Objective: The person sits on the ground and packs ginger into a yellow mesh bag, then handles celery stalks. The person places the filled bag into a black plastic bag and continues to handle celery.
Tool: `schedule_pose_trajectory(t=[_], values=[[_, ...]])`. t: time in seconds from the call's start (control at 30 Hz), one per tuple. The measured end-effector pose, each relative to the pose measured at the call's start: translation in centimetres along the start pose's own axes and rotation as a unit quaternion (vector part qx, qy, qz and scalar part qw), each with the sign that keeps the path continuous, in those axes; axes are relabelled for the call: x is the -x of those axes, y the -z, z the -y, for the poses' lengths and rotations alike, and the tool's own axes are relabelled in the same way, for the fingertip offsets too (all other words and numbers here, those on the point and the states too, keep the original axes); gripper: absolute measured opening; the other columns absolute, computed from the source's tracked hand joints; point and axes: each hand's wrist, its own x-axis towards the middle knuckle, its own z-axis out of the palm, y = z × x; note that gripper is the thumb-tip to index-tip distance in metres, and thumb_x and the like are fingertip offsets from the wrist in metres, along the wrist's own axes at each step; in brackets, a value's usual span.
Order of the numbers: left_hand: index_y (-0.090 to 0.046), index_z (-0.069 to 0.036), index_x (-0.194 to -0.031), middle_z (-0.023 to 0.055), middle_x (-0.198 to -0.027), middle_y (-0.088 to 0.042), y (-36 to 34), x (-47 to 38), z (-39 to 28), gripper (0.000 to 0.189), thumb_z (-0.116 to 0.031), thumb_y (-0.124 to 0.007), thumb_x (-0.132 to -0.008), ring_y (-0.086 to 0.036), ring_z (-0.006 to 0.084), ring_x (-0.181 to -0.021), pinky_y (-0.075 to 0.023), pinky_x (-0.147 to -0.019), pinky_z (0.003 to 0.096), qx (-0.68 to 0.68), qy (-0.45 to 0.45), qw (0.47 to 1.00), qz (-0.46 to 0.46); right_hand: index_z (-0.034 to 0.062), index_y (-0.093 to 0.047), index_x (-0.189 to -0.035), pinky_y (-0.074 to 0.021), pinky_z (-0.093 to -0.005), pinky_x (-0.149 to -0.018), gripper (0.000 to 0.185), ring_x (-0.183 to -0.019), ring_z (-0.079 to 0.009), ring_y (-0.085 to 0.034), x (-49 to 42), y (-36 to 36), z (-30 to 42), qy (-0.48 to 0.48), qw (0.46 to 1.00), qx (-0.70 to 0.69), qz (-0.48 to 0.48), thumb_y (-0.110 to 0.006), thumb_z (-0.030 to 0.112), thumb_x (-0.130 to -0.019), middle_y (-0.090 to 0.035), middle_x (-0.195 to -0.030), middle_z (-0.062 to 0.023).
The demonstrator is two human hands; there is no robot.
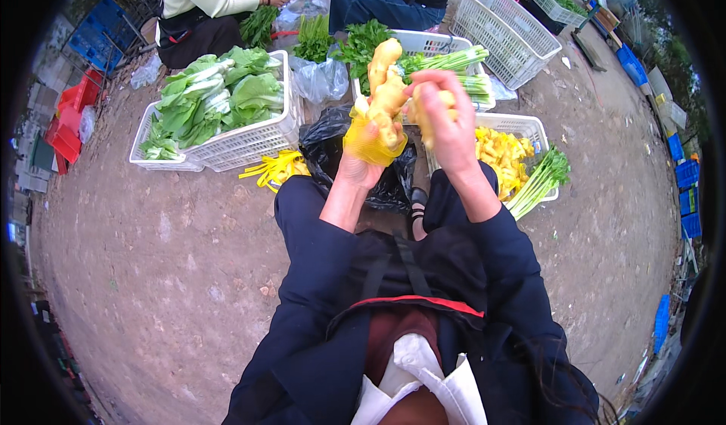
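Observation:
My left hand (368, 161) is wrapped in yellow netting (363, 138) and grips a large knobbly ginger root (388, 93) that stands up from the palm. Close beside it, my right hand (448, 121) holds a smaller piece of ginger (422, 113), partly hidden by the fingers and blurred. Below both hands a black plastic bag (323, 136) lies between my knees. A white crate (524, 121) by my right knee contains ginger in yellow nets (502, 158). Near my left knee lie yellow net bags (278, 170) on the ground.
Leafy greens (221, 99) fill a white crate (244, 141) at the left. Celery (454, 59) lies in a crate (428, 40) ahead, and another celery bunch (536, 184) leans at the right. White crates (505, 33) stand farther back. Two people (210, 5) sit opposite, handling green stalks.

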Motion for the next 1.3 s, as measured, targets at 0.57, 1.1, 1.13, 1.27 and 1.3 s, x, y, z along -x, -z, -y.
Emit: schedule_pose_trajectory(t=[0.57,1.1,1.13,1.27,1.3], values=[[-0.037,-0.012,-0.142,0.0083,-0.136,-0.049,-2.7,4.4,-0.1,0.071,-0.040,-0.068,-0.085,-0.048,0.0261,-0.126,-0.0404,-0.105,0.0487,0.061,-0.036,0.996,0.047,0.0050,-0.062,-0.103,-0.0423,-0.0322,-0.087,0.024,-0.096,-0.0200,-0.054,3.2,-1.3,-2.8,0.131,0.989,0.066,-0.023,-0.058,0.026,-0.091,-0.058,-0.103,-0.0090],[-0.032,-0.015,-0.145,0.0050,-0.143,-0.042,-1.9,5.3,-0.3,0.081,-0.035,-0.075,-0.080,-0.044,0.0256,-0.131,-0.0332,-0.111,0.0490,0.104,-0.010,0.993,0.063,0.0093,-0.062,-0.111,-0.0268,-0.0402,-0.104,0.048,-0.116,-0.0295,-0.044,1.1,-1.7,-2.2,0.169,0.962,0.187,0.110,-0.037,0.048,-0.097,-0.052,-0.120,-0.0136],[-0.033,-0.015,-0.145,0.0052,-0.143,-0.043,-1.8,5.3,-0.4,0.079,-0.033,-0.075,-0.081,-0.044,0.0255,-0.130,-0.0341,-0.110,0.0493,0.100,-0.009,0.993,0.062,0.0097,-0.059,-0.118,-0.0275,-0.0409,-0.105,0.048,-0.119,-0.0311,-0.042,1.2,-1.7,-2.5,0.156,0.966,0.175,0.107,-0.040,0.048,-0.096,-0.049,-0.125,-0.0146],[-0.034,-0.015,-0.144,0.0054,-0.138,-0.046,-1.5,5.4,-0.6,0.074,-0.026,-0.074,-0.082,-0.048,0.0248,-0.126,-0.0407,-0.106,0.0451,0.082,-0.003,0.995,0.050,0.0101,-0.053,-0.127,-0.0308,-0.0421,-0.104,0.053,-0.121,-0.0313,-0.042,1.7,-1.7,-3.2,0.200,0.955,0.191,0.104,-0.053,0.049,-0.091,-0.048,-0.124,-0.0146],[-0.034,-0.016,-0.143,0.0056,-0.137,-0.047,-1.5,5.4,-0.6,0.073,-0.023,-0.073,-0.082,-0.049,0.0244,-0.125,-0.0423,-0.104,0.0438,0.058,-0.012,0.998,0.034,0.0094,-0.052,-0.128,-0.0303,-0.0413,-0.105,0.054,-0.123,-0.0301,-0.041,1.8,-1.7,-3.3,0.191,0.960,0.169,0.118,-0.053,0.049,-0.091,-0.047,-0.126,-0.0146]])
